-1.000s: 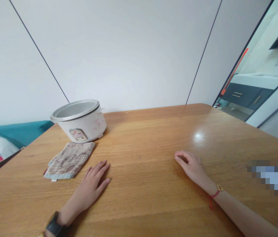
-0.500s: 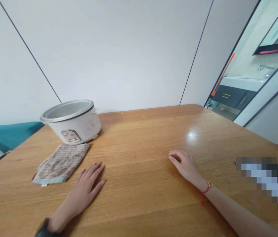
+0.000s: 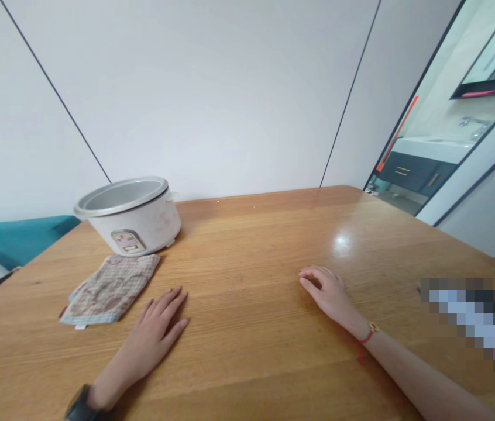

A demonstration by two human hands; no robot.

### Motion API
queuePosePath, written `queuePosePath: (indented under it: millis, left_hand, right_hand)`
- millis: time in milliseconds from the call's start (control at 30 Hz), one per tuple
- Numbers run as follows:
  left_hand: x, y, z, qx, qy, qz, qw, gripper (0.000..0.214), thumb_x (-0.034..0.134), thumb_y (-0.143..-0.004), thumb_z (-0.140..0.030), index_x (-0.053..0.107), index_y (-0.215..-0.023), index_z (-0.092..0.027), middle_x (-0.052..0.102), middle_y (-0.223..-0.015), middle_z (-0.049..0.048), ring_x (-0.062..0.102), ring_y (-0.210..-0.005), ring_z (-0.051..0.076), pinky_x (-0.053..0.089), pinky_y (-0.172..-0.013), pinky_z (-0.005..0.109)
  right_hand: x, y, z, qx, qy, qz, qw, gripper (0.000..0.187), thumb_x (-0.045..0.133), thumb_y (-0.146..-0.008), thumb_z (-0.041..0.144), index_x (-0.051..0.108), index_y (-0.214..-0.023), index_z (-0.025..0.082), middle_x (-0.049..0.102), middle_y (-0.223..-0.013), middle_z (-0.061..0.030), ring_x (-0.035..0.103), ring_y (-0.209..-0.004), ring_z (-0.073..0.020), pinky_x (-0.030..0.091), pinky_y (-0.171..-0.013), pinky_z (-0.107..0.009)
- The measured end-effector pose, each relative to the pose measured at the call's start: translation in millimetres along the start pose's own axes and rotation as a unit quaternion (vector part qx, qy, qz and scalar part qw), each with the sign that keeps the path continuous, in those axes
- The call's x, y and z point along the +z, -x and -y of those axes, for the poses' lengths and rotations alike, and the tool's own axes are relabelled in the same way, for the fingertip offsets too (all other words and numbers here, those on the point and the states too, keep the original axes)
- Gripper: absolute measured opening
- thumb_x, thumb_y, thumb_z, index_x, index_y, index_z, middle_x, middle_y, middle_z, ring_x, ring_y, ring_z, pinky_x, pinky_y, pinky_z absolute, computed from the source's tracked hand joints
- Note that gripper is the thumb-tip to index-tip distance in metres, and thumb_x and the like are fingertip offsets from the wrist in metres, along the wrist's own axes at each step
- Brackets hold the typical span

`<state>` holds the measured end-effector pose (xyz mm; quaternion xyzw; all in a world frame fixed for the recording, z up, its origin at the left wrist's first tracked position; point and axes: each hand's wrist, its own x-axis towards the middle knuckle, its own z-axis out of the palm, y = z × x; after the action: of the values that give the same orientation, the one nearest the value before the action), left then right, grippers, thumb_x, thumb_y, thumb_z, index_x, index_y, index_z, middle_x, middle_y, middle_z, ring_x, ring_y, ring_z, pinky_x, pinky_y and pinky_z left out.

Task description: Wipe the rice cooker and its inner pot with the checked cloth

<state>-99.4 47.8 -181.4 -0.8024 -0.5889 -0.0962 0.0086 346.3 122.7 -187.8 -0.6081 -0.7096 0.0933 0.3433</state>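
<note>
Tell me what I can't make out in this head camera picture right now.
All in the head view:
Cooker: inner floor, hidden by its near wall.
Front panel: print too small.
Left hand: palm, hidden by its back.
Black wristband: cut off by bottom edge.
Right-edge item: pixelated, cut off.

Cloth (on table) before cooker.
</note>
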Motion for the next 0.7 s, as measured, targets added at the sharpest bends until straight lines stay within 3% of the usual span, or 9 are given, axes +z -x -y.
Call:
queuePosePath:
  millis: [700]
  left_hand:
    - [-5.0, -2.2, -4.2, -0.01, -0.002, 0.024, 1.0, 0.055, 0.04, -0.1, -0.048, 0.042, -0.148, -0.023, 0.041, -0.155, 0.011, 0.039, -0.142, 0.03, 0.031, -0.115, 0.058]
  right_hand:
    - [1.2, 0.2, -2.1, -0.004, 0.007, 0.009, 1.0, 0.021, 0.054, -0.088, 0.041, 0.071, -0.089, 0.028, 0.073, -0.105, -0.0025, 0.062, -0.106, -0.0268, 0.034, -0.097, -0.048]
